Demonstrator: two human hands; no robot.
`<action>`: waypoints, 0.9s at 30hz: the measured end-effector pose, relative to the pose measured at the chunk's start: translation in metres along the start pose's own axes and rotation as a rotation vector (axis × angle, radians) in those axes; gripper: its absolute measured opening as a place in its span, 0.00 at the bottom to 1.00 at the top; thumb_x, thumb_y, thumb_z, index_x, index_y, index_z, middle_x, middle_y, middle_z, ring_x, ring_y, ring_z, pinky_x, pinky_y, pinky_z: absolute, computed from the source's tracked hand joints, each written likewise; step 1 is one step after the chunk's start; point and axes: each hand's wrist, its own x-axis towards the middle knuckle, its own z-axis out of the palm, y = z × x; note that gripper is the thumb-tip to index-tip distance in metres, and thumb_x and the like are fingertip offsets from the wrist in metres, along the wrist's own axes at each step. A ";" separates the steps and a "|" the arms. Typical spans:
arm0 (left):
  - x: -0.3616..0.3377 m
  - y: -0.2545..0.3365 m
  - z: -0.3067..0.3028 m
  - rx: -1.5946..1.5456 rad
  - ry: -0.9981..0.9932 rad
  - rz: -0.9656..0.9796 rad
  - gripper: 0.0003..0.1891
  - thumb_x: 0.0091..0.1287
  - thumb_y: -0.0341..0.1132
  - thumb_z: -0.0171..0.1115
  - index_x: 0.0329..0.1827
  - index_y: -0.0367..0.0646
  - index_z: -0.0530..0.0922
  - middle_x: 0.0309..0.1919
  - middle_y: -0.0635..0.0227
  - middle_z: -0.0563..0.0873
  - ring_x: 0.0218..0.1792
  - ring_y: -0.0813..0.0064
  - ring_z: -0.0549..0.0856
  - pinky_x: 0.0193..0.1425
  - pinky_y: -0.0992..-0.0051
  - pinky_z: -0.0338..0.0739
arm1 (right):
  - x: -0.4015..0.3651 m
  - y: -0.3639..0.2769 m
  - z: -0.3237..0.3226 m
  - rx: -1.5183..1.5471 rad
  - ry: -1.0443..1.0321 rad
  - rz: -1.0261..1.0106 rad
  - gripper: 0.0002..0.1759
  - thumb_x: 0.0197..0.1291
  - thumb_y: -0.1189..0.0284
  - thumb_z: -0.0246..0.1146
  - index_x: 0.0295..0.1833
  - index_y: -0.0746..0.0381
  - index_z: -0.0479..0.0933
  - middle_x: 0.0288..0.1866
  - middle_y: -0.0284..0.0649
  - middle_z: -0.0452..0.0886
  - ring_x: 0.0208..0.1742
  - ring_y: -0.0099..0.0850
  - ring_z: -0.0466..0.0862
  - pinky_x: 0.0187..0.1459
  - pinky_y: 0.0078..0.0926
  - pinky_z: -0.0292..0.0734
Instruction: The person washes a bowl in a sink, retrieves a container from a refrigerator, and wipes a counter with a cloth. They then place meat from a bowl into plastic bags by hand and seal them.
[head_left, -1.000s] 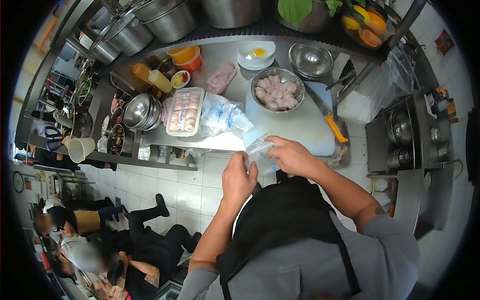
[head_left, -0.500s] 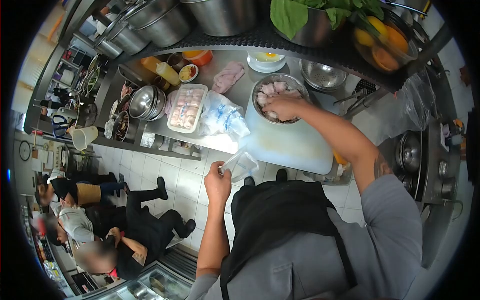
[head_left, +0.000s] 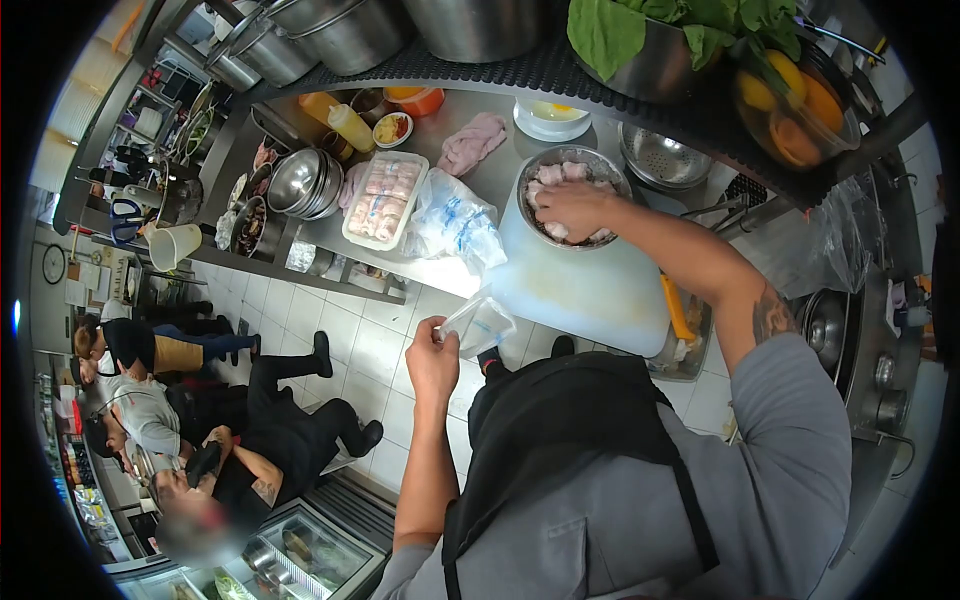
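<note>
My left hand (head_left: 433, 365) pinches the edge of a small clear plastic bag (head_left: 482, 325) with blue print, held over the floor in front of the counter. My right hand (head_left: 575, 210) is down in a metal bowl (head_left: 526, 222), its fingers curled onto pieces of pale raw meat (head_left: 567, 173); the fingertips are hidden among the pieces. Beneath the bowl lies a white cutting board (head_left: 590, 295). Left of the board are more clear plastic bags (head_left: 455, 222) and a white tray (head_left: 352, 227) packed with wrapped pale meat portions (head_left: 385, 195).
A colander (head_left: 665, 155), a white dish (head_left: 552, 120) and a pink cloth (head_left: 472, 143) sit behind. Stacked metal bowls (head_left: 297, 183) stand at left. Overhead, a shelf (head_left: 560, 65) carries pots. A yellow-handled tool (head_left: 677, 310) lies by the board's right edge. Other people (head_left: 260, 450) stand at left.
My right hand has shifted slightly within the bowl, lying flatter over the meat. My left hand still holds the bag. The view has moved a little.
</note>
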 end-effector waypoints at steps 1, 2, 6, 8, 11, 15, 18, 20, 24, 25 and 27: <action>0.000 0.003 0.002 -0.001 -0.005 0.004 0.13 0.63 0.31 0.66 0.49 0.36 0.82 0.23 0.63 0.81 0.24 0.71 0.80 0.34 0.70 0.76 | -0.002 0.002 0.000 0.056 0.027 0.027 0.27 0.41 0.68 0.72 0.53 0.57 0.79 0.53 0.43 0.78 0.59 0.42 0.79 0.57 0.44 0.77; 0.001 0.009 0.004 -0.013 -0.004 0.011 0.13 0.63 0.31 0.66 0.49 0.36 0.82 0.23 0.64 0.81 0.24 0.71 0.80 0.34 0.70 0.76 | -0.004 0.004 0.000 0.112 0.053 0.053 0.28 0.42 0.69 0.72 0.54 0.58 0.77 0.53 0.43 0.78 0.58 0.42 0.80 0.56 0.43 0.77; 0.007 0.031 0.023 -0.090 -0.018 0.059 0.12 0.63 0.31 0.66 0.48 0.36 0.82 0.23 0.64 0.81 0.24 0.71 0.79 0.33 0.70 0.75 | -0.027 0.003 -0.002 0.843 0.325 0.425 0.31 0.45 0.73 0.71 0.59 0.61 0.73 0.51 0.43 0.78 0.50 0.36 0.82 0.51 0.35 0.78; 0.012 0.039 0.042 -0.130 -0.046 0.077 0.12 0.63 0.31 0.67 0.47 0.35 0.81 0.24 0.63 0.82 0.24 0.71 0.79 0.33 0.69 0.75 | -0.042 -0.001 0.002 1.319 0.454 0.448 0.33 0.47 0.79 0.68 0.63 0.62 0.72 0.50 0.41 0.78 0.47 0.31 0.81 0.49 0.29 0.78; 0.022 0.038 0.083 -0.150 -0.082 0.145 0.14 0.63 0.32 0.68 0.48 0.36 0.79 0.25 0.60 0.83 0.24 0.64 0.80 0.35 0.63 0.76 | -0.075 -0.002 0.009 1.759 0.452 0.481 0.36 0.51 0.86 0.64 0.69 0.62 0.69 0.51 0.41 0.79 0.47 0.31 0.83 0.50 0.27 0.80; 0.016 0.060 0.106 0.115 -0.359 0.156 0.16 0.66 0.40 0.66 0.45 0.35 0.78 0.27 0.50 0.87 0.31 0.50 0.87 0.42 0.57 0.80 | -0.134 -0.035 0.025 2.169 0.539 0.476 0.31 0.56 0.84 0.64 0.68 0.63 0.70 0.54 0.42 0.80 0.50 0.32 0.84 0.53 0.31 0.83; 0.008 0.076 0.115 0.277 -0.458 0.285 0.18 0.66 0.46 0.65 0.38 0.35 0.81 0.26 0.44 0.87 0.33 0.44 0.88 0.44 0.54 0.81 | -0.161 -0.080 0.030 2.118 0.584 0.646 0.28 0.60 0.81 0.64 0.67 0.62 0.71 0.56 0.41 0.81 0.52 0.32 0.84 0.55 0.32 0.83; 0.006 0.082 0.124 0.335 -0.526 0.331 0.18 0.66 0.46 0.64 0.37 0.35 0.81 0.28 0.43 0.87 0.34 0.42 0.88 0.45 0.53 0.81 | -0.169 -0.110 0.044 1.990 0.583 0.804 0.27 0.61 0.76 0.68 0.66 0.60 0.72 0.54 0.38 0.82 0.50 0.28 0.84 0.52 0.27 0.82; 0.000 0.091 0.144 0.337 -0.583 0.393 0.17 0.67 0.44 0.62 0.38 0.34 0.81 0.30 0.42 0.87 0.36 0.41 0.88 0.47 0.52 0.82 | -0.155 -0.143 0.079 1.721 0.669 0.958 0.26 0.56 0.71 0.73 0.61 0.61 0.76 0.48 0.35 0.83 0.43 0.24 0.81 0.43 0.23 0.79; -0.002 0.092 0.148 0.324 -0.580 0.407 0.17 0.67 0.44 0.62 0.38 0.34 0.81 0.30 0.42 0.87 0.36 0.41 0.88 0.46 0.52 0.82 | -0.150 -0.143 0.086 1.686 0.663 0.985 0.25 0.56 0.72 0.73 0.60 0.61 0.76 0.48 0.35 0.83 0.43 0.23 0.82 0.42 0.23 0.79; -0.005 0.093 0.156 0.273 -0.573 0.432 0.16 0.68 0.43 0.62 0.38 0.34 0.81 0.30 0.43 0.87 0.36 0.42 0.88 0.46 0.52 0.82 | -0.138 -0.143 0.091 1.617 0.645 1.033 0.24 0.57 0.73 0.73 0.59 0.62 0.76 0.48 0.35 0.83 0.44 0.23 0.82 0.40 0.24 0.80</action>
